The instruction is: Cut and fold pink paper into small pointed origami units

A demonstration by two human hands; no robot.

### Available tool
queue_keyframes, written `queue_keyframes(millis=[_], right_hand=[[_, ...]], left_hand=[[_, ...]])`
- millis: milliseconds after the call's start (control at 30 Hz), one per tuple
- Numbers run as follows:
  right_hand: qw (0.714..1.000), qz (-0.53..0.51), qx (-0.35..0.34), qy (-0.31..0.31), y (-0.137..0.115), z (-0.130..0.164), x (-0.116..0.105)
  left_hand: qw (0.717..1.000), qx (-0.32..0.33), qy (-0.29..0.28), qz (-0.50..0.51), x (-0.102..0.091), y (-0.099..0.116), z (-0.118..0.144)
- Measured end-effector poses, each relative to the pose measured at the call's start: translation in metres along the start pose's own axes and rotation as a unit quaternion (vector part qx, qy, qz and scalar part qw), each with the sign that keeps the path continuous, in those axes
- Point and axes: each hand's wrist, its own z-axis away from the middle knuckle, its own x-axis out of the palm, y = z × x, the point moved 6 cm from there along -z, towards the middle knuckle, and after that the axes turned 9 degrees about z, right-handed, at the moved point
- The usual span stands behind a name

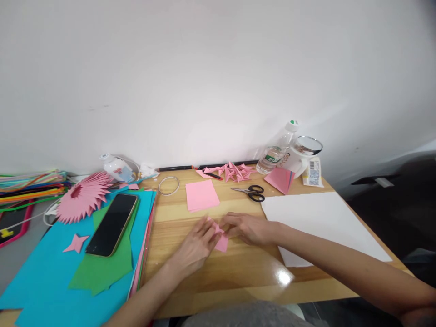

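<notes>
Folding the small pink paper piece (221,244) should go best with its edges lined up and each crease pressed flat on the pale brown wooden table (241,277). The paper sits on the table between both hands, near the stack of square pink sheets (202,195). The left hand (195,245) grips its left side, and the right hand (247,227), fingers curled, pinches its right side. Those fingers cover much of the paper, so its folds are hard to see. The bundle of bright, thin sticks (34,188) is cut off at the left.
</notes>
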Motion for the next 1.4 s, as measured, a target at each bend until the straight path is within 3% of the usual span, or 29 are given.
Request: queue_keyframes(millis=[333, 433, 533, 800, 1033, 1133, 1400], right_hand=[[0.997, -0.021, 0.08, 0.007, -0.015, 0.015, 0.007], [0.993, -0.035, 0.097, 0.052, -0.012, 0.025, 0.014], [0.983, 0.018, 0.123, 0.132, -0.005, 0.029, 0.015], [0.971, 0.189, 0.14, 0.038, -0.011, 0.005, 0.028], [0.968, 0.197, 0.153, 0.034, -0.002, -0.016, 0.025], [0.967, 0.211, 0.143, -0.005, -0.003, -0.022, 0.024], [0.962, 0.227, 0.146, -0.037, -0.022, 0.005, 0.028]], left_hand=[[0.999, -0.002, 0.011, -0.032, 0.001, -0.001, 0.0], [0.999, -0.002, 0.012, -0.031, 0.006, -0.003, -0.001], [0.999, -0.002, 0.01, -0.03, 0.01, -0.003, -0.001], [1.0, 0.01, 0.016, -0.024, 0.01, 0.001, 0.0], [1.0, -0.014, -0.002, -0.002, 0.008, 0.0, 0.0], [0.999, -0.029, -0.004, 0.017, 0.007, -0.001, 0.0], [0.999, -0.027, -0.028, 0.01, 0.006, -0.003, 0.0]])
